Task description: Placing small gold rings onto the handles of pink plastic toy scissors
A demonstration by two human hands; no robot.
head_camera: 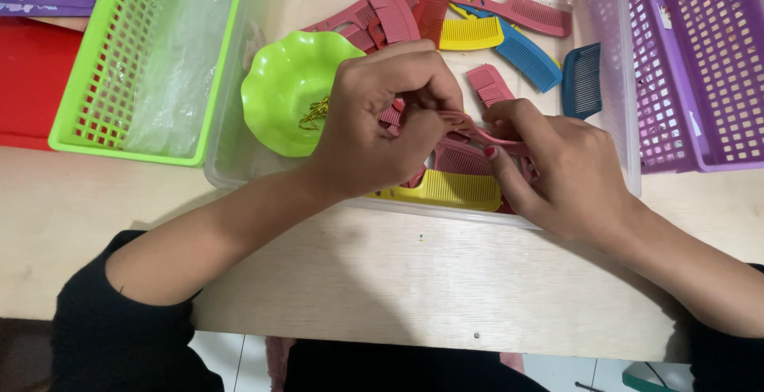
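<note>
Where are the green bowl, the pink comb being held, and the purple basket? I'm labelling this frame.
green bowl (pixel 280 89), head view, on its inner wall.
pink comb (pixel 477 131), head view, on its handle between the hands.
purple basket (pixel 700 58), head view, on its mesh wall.

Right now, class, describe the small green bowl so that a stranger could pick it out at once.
Find the clear plastic tray on the wooden table. The green bowl sits at its left end, beside the left hand. Unlike the flat combs around it, it is round, wavy-rimmed, lime green.
</note>
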